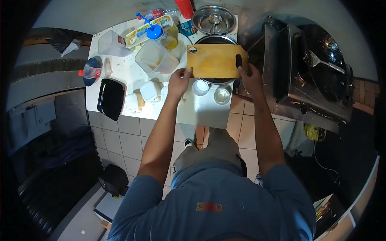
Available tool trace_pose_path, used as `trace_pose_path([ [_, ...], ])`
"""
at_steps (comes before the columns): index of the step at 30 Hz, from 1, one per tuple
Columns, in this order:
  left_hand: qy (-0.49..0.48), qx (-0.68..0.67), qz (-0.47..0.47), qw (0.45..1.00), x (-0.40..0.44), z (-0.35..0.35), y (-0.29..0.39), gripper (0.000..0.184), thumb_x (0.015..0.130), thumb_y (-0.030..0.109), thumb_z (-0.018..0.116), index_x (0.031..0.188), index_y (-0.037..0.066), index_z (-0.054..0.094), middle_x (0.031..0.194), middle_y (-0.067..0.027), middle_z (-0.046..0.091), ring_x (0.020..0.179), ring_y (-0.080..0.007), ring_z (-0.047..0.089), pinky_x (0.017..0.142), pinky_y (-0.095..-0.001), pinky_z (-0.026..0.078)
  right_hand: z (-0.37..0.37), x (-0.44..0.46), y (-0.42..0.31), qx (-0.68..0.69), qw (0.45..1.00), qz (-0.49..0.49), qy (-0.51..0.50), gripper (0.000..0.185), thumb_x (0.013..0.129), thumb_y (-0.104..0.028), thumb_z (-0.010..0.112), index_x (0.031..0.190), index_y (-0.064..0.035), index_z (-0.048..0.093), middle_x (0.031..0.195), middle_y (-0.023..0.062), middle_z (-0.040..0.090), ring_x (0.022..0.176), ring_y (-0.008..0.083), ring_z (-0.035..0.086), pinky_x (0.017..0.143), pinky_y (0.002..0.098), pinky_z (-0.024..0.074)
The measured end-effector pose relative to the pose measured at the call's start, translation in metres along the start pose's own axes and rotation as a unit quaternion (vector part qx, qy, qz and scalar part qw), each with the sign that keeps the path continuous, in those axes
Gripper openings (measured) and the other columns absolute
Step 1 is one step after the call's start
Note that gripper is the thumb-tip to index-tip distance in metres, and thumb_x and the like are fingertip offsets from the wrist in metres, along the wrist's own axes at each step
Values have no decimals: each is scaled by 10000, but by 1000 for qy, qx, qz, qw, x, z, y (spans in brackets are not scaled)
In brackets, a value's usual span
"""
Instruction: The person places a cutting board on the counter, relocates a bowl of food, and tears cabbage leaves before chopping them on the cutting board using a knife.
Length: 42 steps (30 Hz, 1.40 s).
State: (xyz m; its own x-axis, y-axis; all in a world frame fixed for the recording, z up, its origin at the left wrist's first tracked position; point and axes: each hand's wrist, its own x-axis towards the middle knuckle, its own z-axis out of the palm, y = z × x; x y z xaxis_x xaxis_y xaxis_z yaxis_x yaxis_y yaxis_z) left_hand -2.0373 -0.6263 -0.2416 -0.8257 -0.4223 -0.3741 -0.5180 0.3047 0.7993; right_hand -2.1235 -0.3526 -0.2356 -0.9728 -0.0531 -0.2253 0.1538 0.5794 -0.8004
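A wooden cutting board [213, 61] is held level between my two hands, over a round metal bowl [217, 80] whose rim shows at the front and back. My left hand [180, 82] grips the board's left front corner. At the right edge, beside the dark slot handle, my right hand [251, 78] has its fingers closed on the board. Most of the bowl and whatever is in it are hidden by the board. Just in front stand two small round cups, one white [200, 87] and one clear [222, 95].
Behind the board sits a steel bowl [197, 19] with a ladle. To the left are a clear plastic tub [149, 60], a blue-capped bottle [163, 37], a black dish [110, 98] and lidded containers [150, 91]. A stove with a black wok [325, 60] stands at right.
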Motion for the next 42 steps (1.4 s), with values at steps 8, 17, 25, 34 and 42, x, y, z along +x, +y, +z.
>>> trace_pose_path([
  [8,15,-153,-19,988,-41,-10,16,281,892,196,680,1039,-41,643,892,-48,673,804,-115,606,749,-239,461,-14,-27,-21,-92,992,-18,83,479,878,-341,673,1226,-23,583,1168,165,601,1035,247,603,940,340,437],
  [17,-21,-364,-34,931,-232,-120,-32,210,878,128,694,1032,6,621,854,32,592,769,-35,505,724,-202,429,3,-157,-116,347,926,-53,-137,455,966,-138,550,1380,-27,396,1096,69,628,972,121,604,799,245,482],
  [25,233,-423,-43,875,-482,-249,-171,271,946,299,576,1061,53,581,827,26,575,726,-69,499,654,-226,390,157,-359,-198,361,821,-42,-439,414,962,-167,560,1331,-18,444,996,76,662,744,108,602,615,245,463],
  [34,573,-430,-42,696,-765,-272,-308,327,987,269,491,1184,15,546,931,-8,603,799,-86,527,699,-235,393,312,-637,-238,215,661,-66,-716,388,956,-161,562,1312,-34,471,996,67,662,794,123,619,636,262,475],
  [42,806,-349,-70,474,-929,-193,-363,936,831,801,332,1395,56,359,1176,-47,523,1029,-157,487,861,-325,378,393,-874,-208,49,458,-89,-883,389,958,-166,563,1311,-29,474,971,78,658,774,119,614,605,257,451],
])
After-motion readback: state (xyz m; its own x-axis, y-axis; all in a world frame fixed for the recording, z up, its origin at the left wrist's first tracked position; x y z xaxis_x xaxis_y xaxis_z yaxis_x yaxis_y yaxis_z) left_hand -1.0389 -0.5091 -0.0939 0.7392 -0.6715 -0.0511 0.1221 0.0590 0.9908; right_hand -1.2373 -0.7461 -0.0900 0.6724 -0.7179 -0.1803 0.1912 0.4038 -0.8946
